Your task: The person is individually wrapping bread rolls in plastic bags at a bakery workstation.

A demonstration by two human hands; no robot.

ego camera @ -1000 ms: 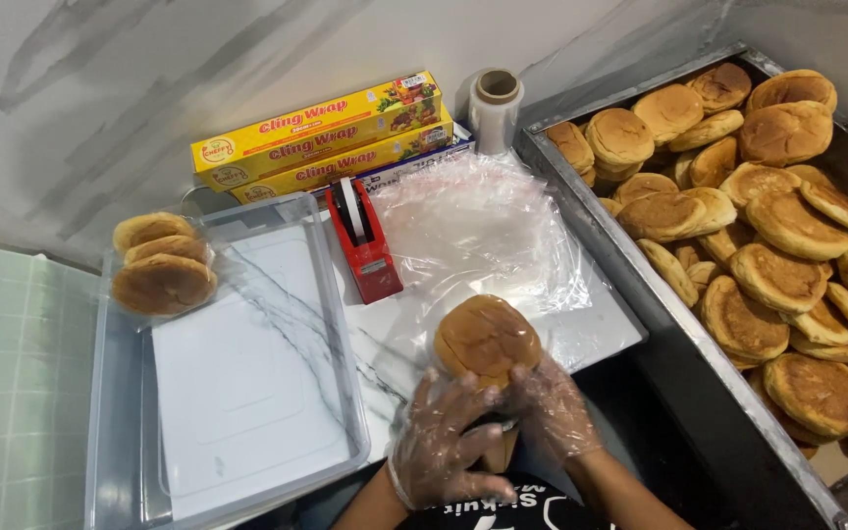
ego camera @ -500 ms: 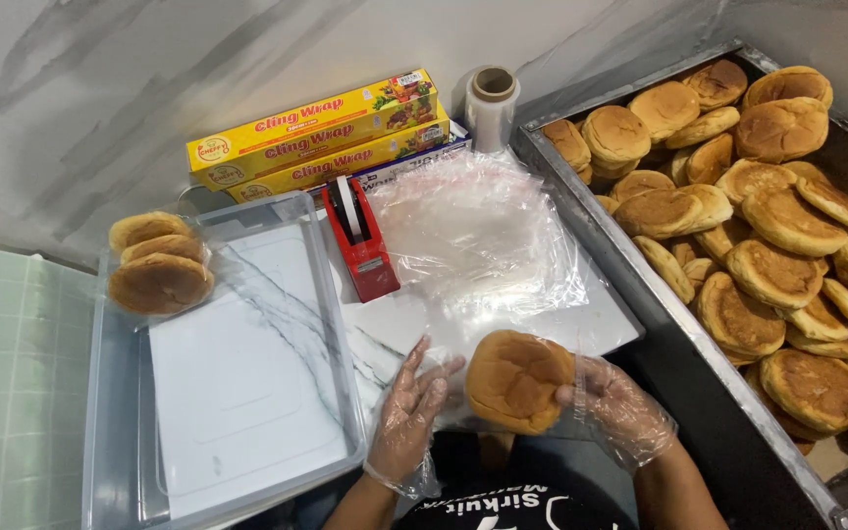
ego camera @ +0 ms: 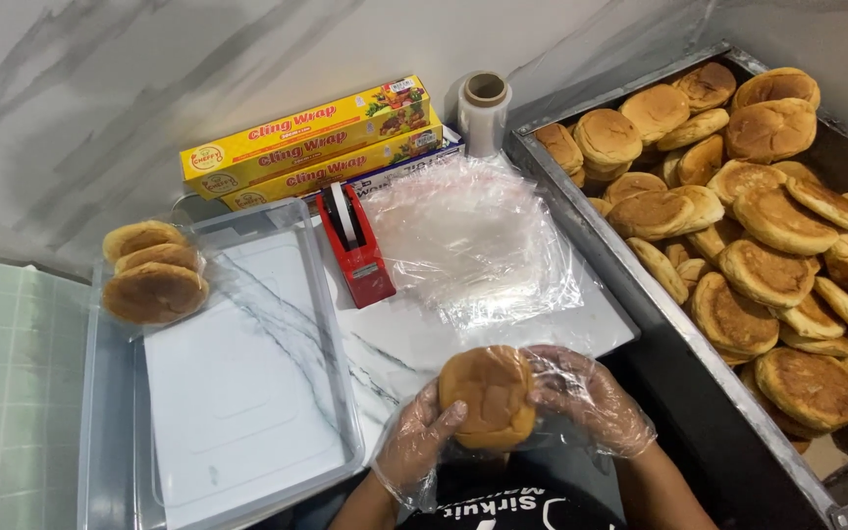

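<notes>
Bun (ego camera: pixel 488 395), 1, round, golden: likely light, soft, crushable. Left hand (ego camera: pixel 422 444) and right hand (ego camera: pixel 586 400), fingers curled, cradle its edges; grip gently.

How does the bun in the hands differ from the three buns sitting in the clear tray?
The held bun is single and sits between the left hand and right hand; the tray buns lie overlapped in a row, untouched. The held bun is close to the body, while the tray buns rest in the far left corner of the clear tray. Both are round and golden-brown.
</notes>
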